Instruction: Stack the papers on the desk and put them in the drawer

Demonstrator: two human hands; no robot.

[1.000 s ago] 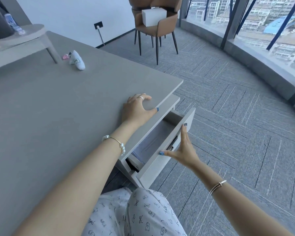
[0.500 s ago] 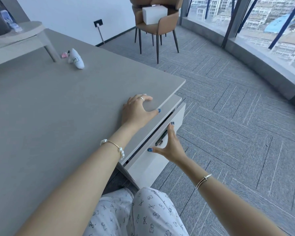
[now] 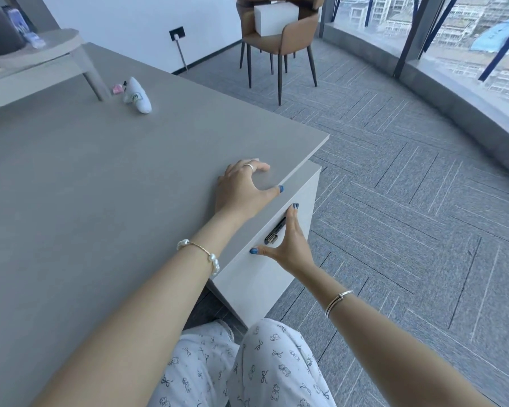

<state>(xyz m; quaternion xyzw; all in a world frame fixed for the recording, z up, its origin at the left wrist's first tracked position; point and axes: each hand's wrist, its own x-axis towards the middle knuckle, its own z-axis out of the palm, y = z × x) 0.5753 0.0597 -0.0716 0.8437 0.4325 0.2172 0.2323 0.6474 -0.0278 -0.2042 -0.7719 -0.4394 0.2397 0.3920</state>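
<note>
Since a second ago we have pushed the pale grey drawer (image 3: 265, 268) from wide open to flush under the flat grey counter (image 3: 100, 186), so the papers are shut inside it and hidden from us. Our right hand (image 3: 288, 245) presses flat and open against the drawer front beside its dark metal handle (image 3: 275, 233). Our left hand (image 3: 244, 189) rests spread, gripping nothing, at the counter's edge; a small white bottle (image 3: 137, 95) lies well away.

Pale grey drawer (image 3: 256, 277) shut flush under desk (image 3: 100, 186); papers unseen.
</note>
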